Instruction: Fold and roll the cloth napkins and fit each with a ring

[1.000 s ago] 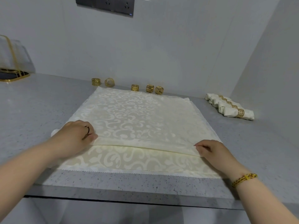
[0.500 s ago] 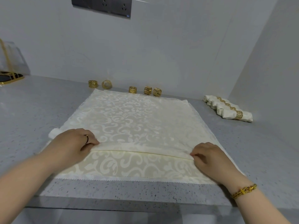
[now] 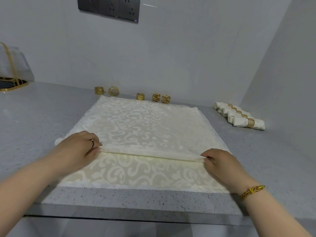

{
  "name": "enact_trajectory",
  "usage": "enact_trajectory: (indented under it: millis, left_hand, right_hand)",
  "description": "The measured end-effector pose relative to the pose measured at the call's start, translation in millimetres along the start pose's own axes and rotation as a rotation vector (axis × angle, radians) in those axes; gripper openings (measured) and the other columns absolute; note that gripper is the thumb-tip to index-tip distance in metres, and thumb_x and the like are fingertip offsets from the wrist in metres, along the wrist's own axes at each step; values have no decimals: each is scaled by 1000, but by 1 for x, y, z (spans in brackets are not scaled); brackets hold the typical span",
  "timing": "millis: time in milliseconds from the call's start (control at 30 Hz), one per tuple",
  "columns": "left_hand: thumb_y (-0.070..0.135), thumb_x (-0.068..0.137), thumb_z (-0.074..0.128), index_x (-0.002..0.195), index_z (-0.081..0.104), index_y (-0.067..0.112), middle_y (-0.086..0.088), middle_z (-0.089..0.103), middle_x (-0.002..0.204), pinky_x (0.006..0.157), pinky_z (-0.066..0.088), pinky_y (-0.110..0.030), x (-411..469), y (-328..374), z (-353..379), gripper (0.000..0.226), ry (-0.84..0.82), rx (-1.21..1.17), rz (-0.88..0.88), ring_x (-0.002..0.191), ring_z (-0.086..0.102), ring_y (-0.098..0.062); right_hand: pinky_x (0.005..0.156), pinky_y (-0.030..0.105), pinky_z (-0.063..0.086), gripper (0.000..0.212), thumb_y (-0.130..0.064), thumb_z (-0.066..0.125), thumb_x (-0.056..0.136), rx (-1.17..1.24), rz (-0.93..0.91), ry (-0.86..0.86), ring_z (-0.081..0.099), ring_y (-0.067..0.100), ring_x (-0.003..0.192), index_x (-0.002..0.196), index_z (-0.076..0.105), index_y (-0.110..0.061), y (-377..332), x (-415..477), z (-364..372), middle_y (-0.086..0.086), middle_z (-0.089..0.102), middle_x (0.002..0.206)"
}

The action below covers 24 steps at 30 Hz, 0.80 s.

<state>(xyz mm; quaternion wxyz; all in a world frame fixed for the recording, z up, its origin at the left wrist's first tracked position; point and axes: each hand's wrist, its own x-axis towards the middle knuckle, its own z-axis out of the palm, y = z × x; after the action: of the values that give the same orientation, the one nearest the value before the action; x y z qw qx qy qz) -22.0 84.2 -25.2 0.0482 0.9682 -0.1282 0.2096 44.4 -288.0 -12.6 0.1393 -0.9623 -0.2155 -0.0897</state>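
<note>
I see the cream scroll-patterned cloth napkin (image 3: pixel 136 127) spread flat on the grey speckled countertop (image 3: pixel 34 117), with its near part doubled over into a long fold. The left hand (image 3: pixel 77 147) pinches the left end of that fold, and the right hand (image 3: pixel 222 163) pinches the right end. Five gold openwork napkin rings (image 3: pixel 140 96) stand along the wall just beyond the cloth. A row of rolled, ringed napkins (image 3: pixel 239 117) lies at the far right, well apart.

speckled grey counter (image 3: pixel 34 117), dark socket panel (image 3: pixel 109 7), gold-framed stand (image 3: pixel 12 82)
</note>
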Motion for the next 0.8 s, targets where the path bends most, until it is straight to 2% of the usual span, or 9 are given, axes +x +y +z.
enact_trajectory:
  millis: [33, 100, 200, 267, 333, 467, 633, 700, 800]
  left_hand:
    - [14, 92, 45, 95, 70, 16, 9, 64, 95, 64, 32, -7, 2, -2, 0, 26, 16, -11, -35, 89, 56, -10]
    - [21, 95, 41, 114, 60, 22, 11, 56, 108, 76, 31, -13, 3, -4, -7, 27, -98, -111, -167, 105, 51, -9]
    - [18, 91, 51, 96, 57, 39, 20, 55, 94, 73, 37, -11, 5, -7, -19, 22, -154, -384, -279, 92, 55, -3]
    - [15, 86, 58, 86, 53, 42, 15, 59, 79, 66, 38, -11, 4, -9, -22, 28, -218, -532, -342, 75, 55, -1]
    - [15, 85, 61, 87, 54, 37, 6, 58, 65, 60, 37, -18, 4, -8, -19, 24, -288, -570, -381, 61, 52, -9]
    - [13, 83, 63, 86, 61, 24, -5, 53, 62, 61, 34, -25, 0, -8, -13, 11, -298, -639, -457, 64, 47, -19]
    - [16, 82, 65, 83, 62, 19, 6, 45, 44, 59, 31, -25, 0, -6, -13, 5, -287, -633, -466, 55, 39, -17]
    - [20, 82, 65, 84, 61, 20, 9, 51, 51, 57, 32, -22, 2, -3, -14, 5, -296, -587, -468, 55, 42, -13]
    - [28, 78, 69, 82, 56, 26, 5, 58, 88, 66, 39, -17, 5, -1, -14, 14, -298, -458, -471, 82, 54, -9]
  right_hand:
    - [67, 16, 35, 23, -10, 46, 91, 57, 39, -33, 54, 12, 91, 104, 65, -13, 1, -1, -3, -3, 63, 98]
    - [66, 11, 38, 23, -10, 46, 91, 138, 92, -73, 54, 7, 87, 100, 66, -17, 1, -2, -11, -9, 62, 92]
    - [63, 12, 37, 21, -10, 45, 92, 241, 136, -159, 50, 1, 71, 96, 59, -26, 4, -5, -20, -14, 56, 79]
    - [55, 14, 32, 18, -11, 46, 91, 262, 157, -184, 41, 3, 59, 93, 54, -26, 5, -6, -20, -11, 48, 68]
    - [56, 15, 31, 18, -10, 48, 90, 281, 171, -191, 39, 5, 59, 83, 53, -25, 6, -7, -16, -9, 45, 66]
    - [57, 19, 31, 27, -8, 47, 89, 294, 191, -202, 38, 9, 59, 69, 48, -26, 4, -7, -13, -7, 45, 65]
    - [59, 21, 32, 15, -7, 45, 87, 265, 222, -237, 40, 8, 62, 76, 54, -10, 3, -6, -11, -5, 49, 68]
    - [58, 23, 30, 13, -9, 45, 85, 212, 213, -224, 38, 9, 62, 73, 50, -9, -1, -5, -10, -4, 47, 67]
    - [56, 21, 28, 20, -15, 48, 84, 50, 206, -231, 38, 9, 60, 65, 42, -19, -5, -3, -10, -8, 44, 64]
